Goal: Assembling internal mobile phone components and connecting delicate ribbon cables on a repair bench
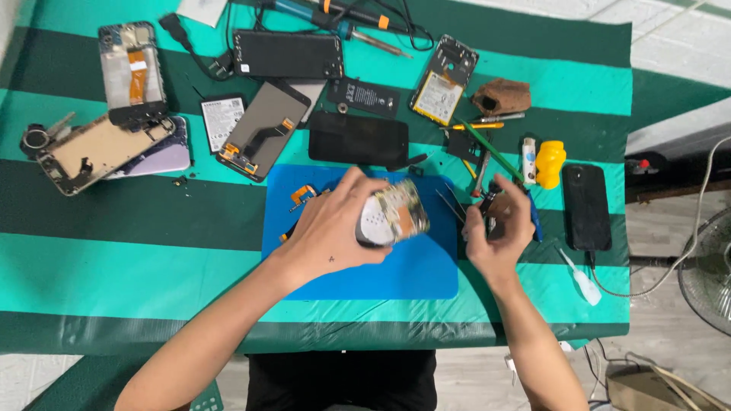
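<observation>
Left fingers: curling tightly over an opened phone body (396,217), gripping it by its near end and tilting it above the blue mat (411,278).
Left hand (335,232): reaching in from the lower left, forearm crossing the green striped cloth (129,251).
Right fingers: bending loosely inward at the mat's right edge; whether they are pinching anything small, I cannot tell.
Right hand (499,228): hovering just beside thin tweezers (451,204) and a cluster of tools.
Phone body: showing its exposed inner parts and a pale round patch, sitting between the two hands, over the mat's middle.
Near the right hand: a yellow bottle (550,164) is standing beside a small white tube (528,160); a black phone (586,205) is lying with a cable plugged in.
Behind the mat: a dark screen panel (358,139) is lying flat, with a battery (222,120) and stripped phone frames spreading to the left.
Far edge: a soldering iron (335,19) is resting among black wires.
</observation>
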